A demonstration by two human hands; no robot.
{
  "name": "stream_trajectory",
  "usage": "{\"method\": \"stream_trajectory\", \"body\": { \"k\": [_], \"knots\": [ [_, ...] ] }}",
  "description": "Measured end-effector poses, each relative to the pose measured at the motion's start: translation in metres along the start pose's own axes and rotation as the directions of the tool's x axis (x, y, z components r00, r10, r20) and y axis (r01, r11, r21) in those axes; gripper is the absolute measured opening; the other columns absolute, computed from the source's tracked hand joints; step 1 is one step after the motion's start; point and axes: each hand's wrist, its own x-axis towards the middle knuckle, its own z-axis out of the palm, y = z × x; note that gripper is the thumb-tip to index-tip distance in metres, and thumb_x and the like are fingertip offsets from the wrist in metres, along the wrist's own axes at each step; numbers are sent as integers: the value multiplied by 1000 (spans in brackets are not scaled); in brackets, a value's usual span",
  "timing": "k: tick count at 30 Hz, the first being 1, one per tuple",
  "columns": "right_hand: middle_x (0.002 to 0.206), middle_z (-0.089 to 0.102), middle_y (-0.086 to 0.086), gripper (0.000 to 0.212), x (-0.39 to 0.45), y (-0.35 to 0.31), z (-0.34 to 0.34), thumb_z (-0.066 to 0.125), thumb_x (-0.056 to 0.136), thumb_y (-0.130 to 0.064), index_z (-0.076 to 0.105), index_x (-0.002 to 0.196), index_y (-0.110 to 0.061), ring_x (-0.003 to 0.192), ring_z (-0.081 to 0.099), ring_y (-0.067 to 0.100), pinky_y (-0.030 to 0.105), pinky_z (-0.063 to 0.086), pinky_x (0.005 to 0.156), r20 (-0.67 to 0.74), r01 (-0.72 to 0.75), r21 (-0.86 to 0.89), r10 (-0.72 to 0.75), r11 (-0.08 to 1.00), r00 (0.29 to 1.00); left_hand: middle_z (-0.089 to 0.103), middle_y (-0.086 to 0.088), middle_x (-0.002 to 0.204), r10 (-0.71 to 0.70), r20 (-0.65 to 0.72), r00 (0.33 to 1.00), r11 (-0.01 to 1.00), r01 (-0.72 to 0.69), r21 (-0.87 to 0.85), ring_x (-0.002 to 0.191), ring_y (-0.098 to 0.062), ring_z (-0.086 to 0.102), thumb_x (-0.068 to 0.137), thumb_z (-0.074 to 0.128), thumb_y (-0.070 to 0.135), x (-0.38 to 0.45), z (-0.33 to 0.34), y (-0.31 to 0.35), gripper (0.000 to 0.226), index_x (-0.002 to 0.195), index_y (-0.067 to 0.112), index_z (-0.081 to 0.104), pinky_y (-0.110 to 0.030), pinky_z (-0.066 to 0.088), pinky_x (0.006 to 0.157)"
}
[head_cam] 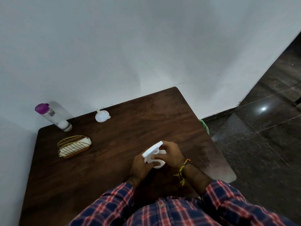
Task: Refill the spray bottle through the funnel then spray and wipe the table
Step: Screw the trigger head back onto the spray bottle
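A: Spray bottle (154,156), white plastic with a trigger head, sits low and centre in the head view, held between both hands just above the dark brown wooden table (114,160).

B: How are the hands set on it?

A: The left hand (139,167) wraps the body from the lower left, its grip closed around the bottle. The right hand (170,154) comes from the right, fingers closed on the trigger head and collar. The nozzle points toward the upper right of the frame, so the head's long axis runs diagonally.

B: So which step is this, you reckon?

A: Likely unscrewing the head, since the small white plastic funnel (102,116) lies on its side, well apart, near the table's far edge, upper left of the hands.

B: And the refill?

A: A clear bottle with a purple cap (53,117) stands at the far left corner against the wall. The left hand is nearer both. A gold wire holder with white cloths (74,146) lies between that bottle and the hands.
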Motion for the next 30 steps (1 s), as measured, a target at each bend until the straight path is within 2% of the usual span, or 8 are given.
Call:
{"method": "stream_trajectory", "body": {
  "k": [2, 6, 9, 13, 18, 21, 26, 30],
  "knots": [
    [91, 72, -12, 32, -2, 0, 3, 80, 69, -41, 68, 95, -27, 89, 67, 4, 33, 55, 80, 2, 12, -4, -12, 1000, 1000, 69, 6, 117, -28, 6, 1000, 999, 28, -44, 107, -10, 66, 68, 84, 38, 0, 3, -8, 66, 127, 18, 62, -33, 55, 92],
    [110, 72, -7, 35, -7, 6, -1, 74, 81, -26, 69, 114, -17, 106, 65, 6, 36, 52, 95, 90, 9, 114, -19, 993, 996, 64, 4, 124, -96, 16, 995, 993, 97, -66, 114, -15, 61, 74, 83, 36, -4, 13, -16, 64, 129, 22, 55, -28, 54, 92],
    [103, 74, -8, 30, -15, 2, 10, 76, 79, -28, 72, 108, -18, 99, 66, 3, 35, 54, 90, -70, -9, 60, 14, 998, 997, 61, 6, 127, -95, -7, 995, 994, 94, -48, 115, -11, 59, 72, 77, 52, -3, 19, -18, 72, 133, 22, 53, -27, 53, 93],
    [90, 73, -9, 27, -23, 0, 36, 71, 78, -42, 71, 97, -22, 85, 68, 6, 37, 57, 77, -299, -56, -12, 50, 998, 953, 60, 9, 125, -69, -139, 988, 997, 71, 10, 113, -6, 56, 72, 74, 51, -8, 25, -9, 67, 130, 24, 54, -25, 50, 91],
    [101, 74, -8, 31, -12, -1, 7, 80, 76, -26, 73, 106, -20, 99, 68, 6, 40, 55, 91, -37, -59, 197, 67, 979, 997, 54, 18, 120, -147, -115, 982, 987, 153, 46, 108, 0, 52, 60, 72, 69, -8, 23, -3, 84, 130, 29, 50, -4, 36, 71],
    [94, 75, -8, 26, -11, -1, 6, 81, 76, -22, 74, 100, -16, 93, 70, 6, 37, 57, 84, -109, 22, 142, -6, 990, 994, 47, 21, 120, -142, -102, 985, 983, 152, 101, 109, 1, 46, 67, 73, 65, -8, 24, 0, 78, 132, 31, 48, -3, 30, 74],
    [85, 73, -13, 23, -22, -3, 34, 81, 76, -23, 74, 97, -16, 82, 69, 1, 32, 58, 74, -388, -20, 88, 53, 996, 920, 55, 7, 132, -65, -139, 988, 986, 85, 146, 120, -11, 53, 78, 72, 47, -7, 27, 8, 59, 131, 26, 55, -20, 41, 93],
    [92, 74, -8, 23, -15, -1, 20, 81, 77, -23, 73, 98, -15, 89, 70, 8, 36, 57, 80, -256, 47, 130, -12, 990, 967, 54, 14, 122, -140, -159, 977, 981, 158, 110, 108, -2, 50, 73, 77, 50, -7, 26, 11, 64, 129, 27, 55, -9, 37, 82]
  ]
}}
